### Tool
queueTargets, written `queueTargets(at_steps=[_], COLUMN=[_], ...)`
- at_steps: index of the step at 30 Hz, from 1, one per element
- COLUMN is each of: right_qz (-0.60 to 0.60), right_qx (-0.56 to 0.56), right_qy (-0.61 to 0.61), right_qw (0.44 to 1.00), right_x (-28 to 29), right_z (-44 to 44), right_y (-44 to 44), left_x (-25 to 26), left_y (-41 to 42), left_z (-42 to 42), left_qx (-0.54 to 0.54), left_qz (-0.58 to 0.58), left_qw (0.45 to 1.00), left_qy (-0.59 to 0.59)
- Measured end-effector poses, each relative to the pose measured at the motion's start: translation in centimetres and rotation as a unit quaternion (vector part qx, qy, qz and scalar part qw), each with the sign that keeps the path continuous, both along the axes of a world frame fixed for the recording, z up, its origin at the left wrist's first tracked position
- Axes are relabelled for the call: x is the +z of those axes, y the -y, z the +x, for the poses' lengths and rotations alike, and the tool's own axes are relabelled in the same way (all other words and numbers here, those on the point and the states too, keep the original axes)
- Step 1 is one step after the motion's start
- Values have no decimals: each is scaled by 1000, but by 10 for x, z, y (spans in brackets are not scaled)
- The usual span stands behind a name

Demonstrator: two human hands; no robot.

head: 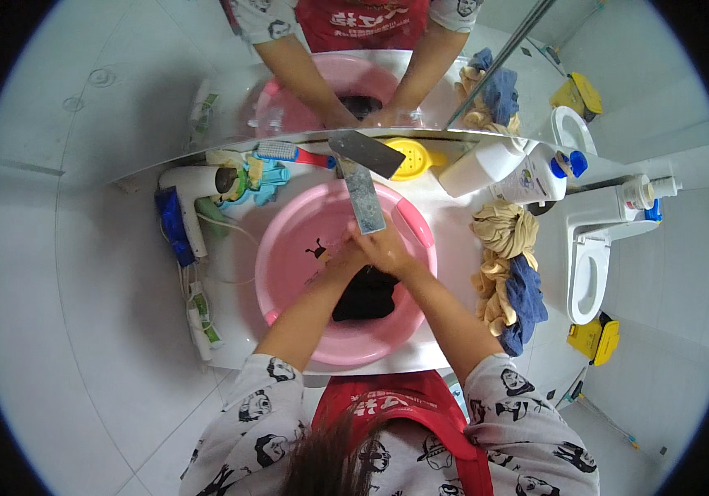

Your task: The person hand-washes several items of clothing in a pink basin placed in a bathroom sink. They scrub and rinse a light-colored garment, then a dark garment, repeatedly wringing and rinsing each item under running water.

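Note:
My left hand (352, 253) and my right hand (388, 249) meet beneath the end of a metal faucet (364, 201). They press together over a pink plastic basin (265, 248) that stands on the white washbasin counter. Dark, bunched black cloth (363, 299) lies in the basin, just below my wrists. The fingers overlap and are partly hidden, so whether anything is between them does not show.
On the right, twisted beige cloth (505, 228) and blue cloth (525, 304) lie near white bottles (484, 164). A hair dryer (188, 204) sits left; a brush (295, 153) and yellow scoop (410, 160) flank the faucet. Behind rises a mirror (162, 80). A toilet (587, 279) stands farther right.

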State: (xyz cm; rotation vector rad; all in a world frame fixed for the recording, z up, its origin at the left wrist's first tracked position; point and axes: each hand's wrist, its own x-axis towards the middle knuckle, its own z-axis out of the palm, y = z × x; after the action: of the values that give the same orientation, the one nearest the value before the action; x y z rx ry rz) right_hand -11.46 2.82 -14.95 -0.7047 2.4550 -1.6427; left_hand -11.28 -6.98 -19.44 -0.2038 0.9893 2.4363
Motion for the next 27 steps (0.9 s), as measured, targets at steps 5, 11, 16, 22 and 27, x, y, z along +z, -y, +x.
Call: queueTargets(at_steps=[5,11,16,22,27], right_qz=[-106,62,-47,-23,12], right_qx=[-91,-181,-161,-102,-161], right_qy=[-18,311,58,47,57], right_qw=[990,931,984,993,985], right_x=[4,15,5,-1,3], right_z=[3,-15,-3,-2,6], right_y=[24,47,34,12,-26], left_x=[-3,20,11,30,47], left_y=[24,-11,-3,5,25], left_z=[-19,18,5,2,34], left_qx=[-10,92,81,48,13], left_qz=[-32,145,119,147,-229], left_qw=[999,982,988,986,970], left_qy=[25,81,59,65,84])
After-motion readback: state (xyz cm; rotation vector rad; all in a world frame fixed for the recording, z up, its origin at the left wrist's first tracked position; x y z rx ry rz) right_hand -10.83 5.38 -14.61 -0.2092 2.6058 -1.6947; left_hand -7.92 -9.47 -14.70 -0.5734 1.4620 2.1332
